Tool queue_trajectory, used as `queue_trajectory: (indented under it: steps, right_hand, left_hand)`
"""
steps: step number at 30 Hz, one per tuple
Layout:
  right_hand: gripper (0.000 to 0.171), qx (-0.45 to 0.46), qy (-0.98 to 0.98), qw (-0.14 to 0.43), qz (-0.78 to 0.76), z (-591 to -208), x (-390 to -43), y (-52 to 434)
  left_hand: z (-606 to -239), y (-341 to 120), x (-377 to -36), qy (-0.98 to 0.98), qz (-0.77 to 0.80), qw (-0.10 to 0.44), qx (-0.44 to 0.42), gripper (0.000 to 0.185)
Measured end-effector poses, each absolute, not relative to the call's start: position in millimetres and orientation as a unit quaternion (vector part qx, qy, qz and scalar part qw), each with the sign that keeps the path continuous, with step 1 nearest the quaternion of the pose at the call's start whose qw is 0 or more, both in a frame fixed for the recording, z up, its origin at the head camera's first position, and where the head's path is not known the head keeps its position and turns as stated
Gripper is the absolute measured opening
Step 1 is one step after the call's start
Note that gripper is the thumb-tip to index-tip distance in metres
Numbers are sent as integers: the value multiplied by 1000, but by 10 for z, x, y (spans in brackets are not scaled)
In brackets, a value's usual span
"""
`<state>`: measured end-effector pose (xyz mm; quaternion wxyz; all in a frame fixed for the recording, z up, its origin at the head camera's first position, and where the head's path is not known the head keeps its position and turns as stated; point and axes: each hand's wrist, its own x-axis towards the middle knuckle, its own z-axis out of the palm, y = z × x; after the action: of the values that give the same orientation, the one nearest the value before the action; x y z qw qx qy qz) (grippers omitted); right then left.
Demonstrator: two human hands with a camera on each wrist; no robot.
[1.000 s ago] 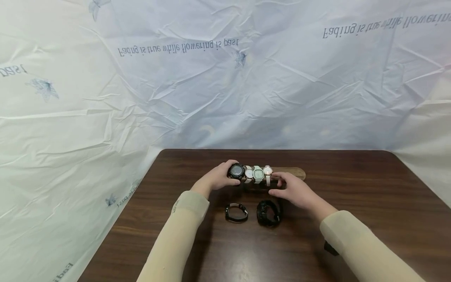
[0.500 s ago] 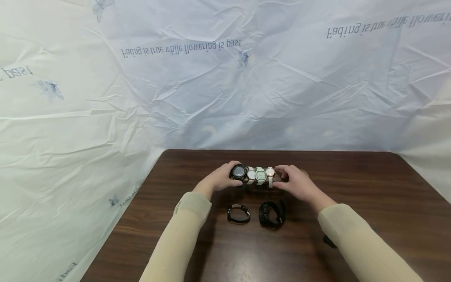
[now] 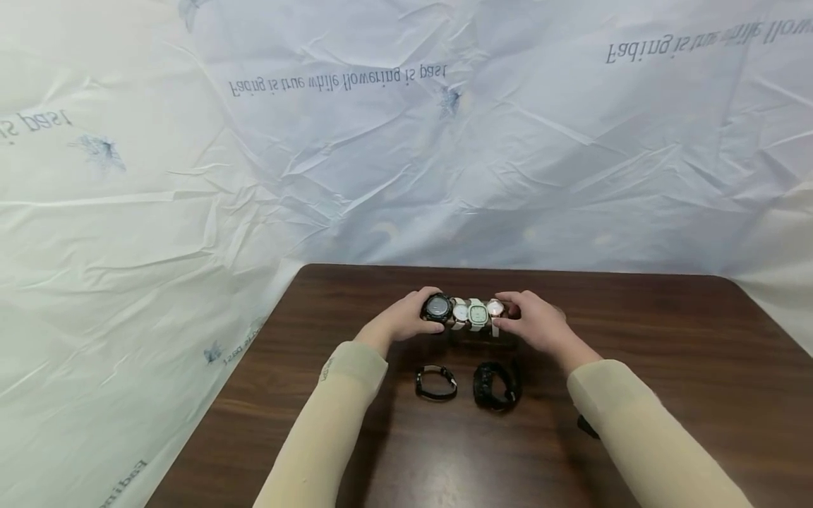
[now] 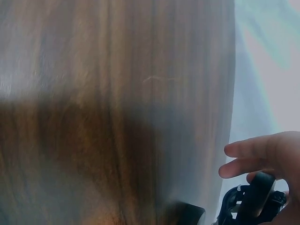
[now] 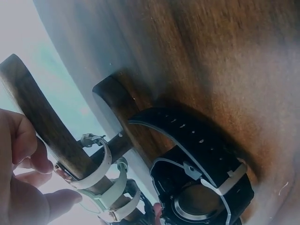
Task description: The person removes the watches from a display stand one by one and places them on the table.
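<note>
Four watches ride a wooden display bar (image 3: 559, 311) at the far middle of a dark table (image 3: 667, 367), a hand at each end.

Left hand (image 3: 401, 322) curls around the black watch (image 3: 437, 308) at the row's left end; right hand (image 3: 536, 323) appears to grip the bar beside the pink-faced watch (image 3: 495, 308). Two more dark watches, a slim one (image 3: 435, 383) and a chunky one (image 3: 495, 386), lie loose on the table nearer the person.

A black watch (image 3: 437, 307) and white watches (image 3: 478, 315) are showing against the dark brown table (image 3: 667, 353).
</note>
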<state>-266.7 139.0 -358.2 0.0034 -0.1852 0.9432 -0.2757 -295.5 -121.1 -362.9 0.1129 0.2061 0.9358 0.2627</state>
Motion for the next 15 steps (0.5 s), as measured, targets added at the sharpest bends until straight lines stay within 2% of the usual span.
queue_trajectory:
  steps: [15]
  right_hand:
    - [53, -189, 945, 45, -262, -3537, -2734, 1369]
  left_hand:
    - [-3605, -1179, -2943, 944, 241, 113, 196, 70]
